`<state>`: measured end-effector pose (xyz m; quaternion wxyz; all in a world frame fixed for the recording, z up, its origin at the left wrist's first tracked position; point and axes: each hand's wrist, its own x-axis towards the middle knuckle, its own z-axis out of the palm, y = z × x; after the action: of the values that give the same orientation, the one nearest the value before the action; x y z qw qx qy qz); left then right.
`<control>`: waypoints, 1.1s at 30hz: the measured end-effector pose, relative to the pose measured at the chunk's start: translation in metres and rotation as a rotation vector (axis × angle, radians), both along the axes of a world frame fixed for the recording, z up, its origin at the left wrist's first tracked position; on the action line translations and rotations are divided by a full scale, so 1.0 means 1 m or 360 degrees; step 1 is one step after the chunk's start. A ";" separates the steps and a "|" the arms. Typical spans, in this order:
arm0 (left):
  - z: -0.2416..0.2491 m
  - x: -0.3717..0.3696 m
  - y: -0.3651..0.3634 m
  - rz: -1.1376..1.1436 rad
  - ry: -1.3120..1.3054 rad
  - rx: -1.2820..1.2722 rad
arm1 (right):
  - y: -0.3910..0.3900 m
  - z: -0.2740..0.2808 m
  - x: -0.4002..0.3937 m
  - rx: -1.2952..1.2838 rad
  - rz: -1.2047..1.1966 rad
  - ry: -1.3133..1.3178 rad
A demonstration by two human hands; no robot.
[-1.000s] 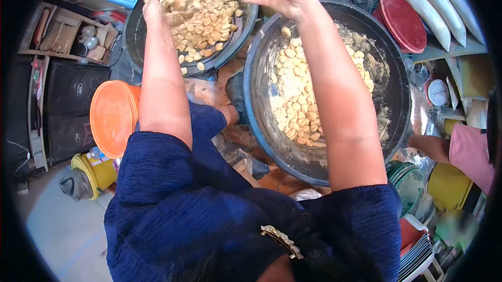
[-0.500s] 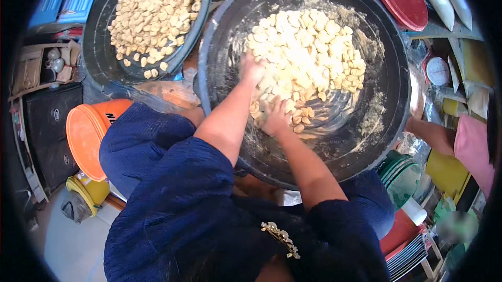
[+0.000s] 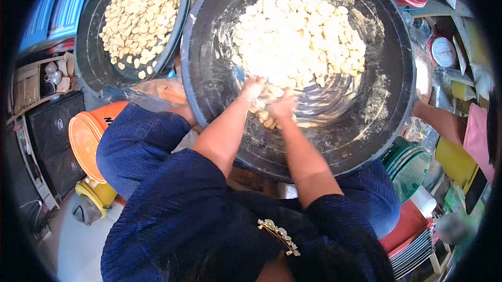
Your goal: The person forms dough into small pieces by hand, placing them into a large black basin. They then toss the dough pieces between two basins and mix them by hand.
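A large black basin (image 3: 345, 148) stands in front of me, its inside streaked with pale powder. It holds a heap of pale, rounded, flattish pieces (image 3: 319, 36), overexposed in the middle. My left hand (image 3: 254, 88) is at the near edge of the heap, its fingers open against the pieces. Close beside it my right hand (image 3: 283, 106) is low over the basin floor, fingers stretched out and blurred. A few browner pieces (image 3: 267, 121) lie just below and between the hands. Some fingertips are lost in glare.
A smaller dark tub (image 3: 89, 62) with similar pieces is at the upper left. An orange bucket (image 3: 83, 143) stands by my left knee, green lids (image 3: 410, 172) by my right. A round dial (image 3: 443, 52) and another person's arm (image 3: 439, 117) are at the right.
Both hands have drawn closer together, the left moving down toward me. The browner pieces near the right hand are now gathered between the hands. My view has shifted slightly.
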<state>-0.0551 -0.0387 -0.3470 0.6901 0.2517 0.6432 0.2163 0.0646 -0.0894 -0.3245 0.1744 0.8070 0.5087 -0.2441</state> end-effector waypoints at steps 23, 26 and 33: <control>0.081 0.007 -0.004 -0.2609 0.0092 0.0070 | -0.022 0.072 0.055 -0.0722 0.0060 0.1328; 0.084 0.006 -0.023 -0.2465 0.0741 0.0639 | -0.036 0.053 0.045 -0.0268 0.0088 0.1055; 0.071 0.005 -0.006 -0.1945 0.0540 0.0744 | -0.022 0.039 0.046 -0.0145 -0.0978 0.1954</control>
<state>-0.0504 -0.0450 -0.2756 0.5053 0.7434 0.4210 -0.1217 0.1103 -0.1111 -0.2851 -0.1888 0.6221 0.2528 -0.7166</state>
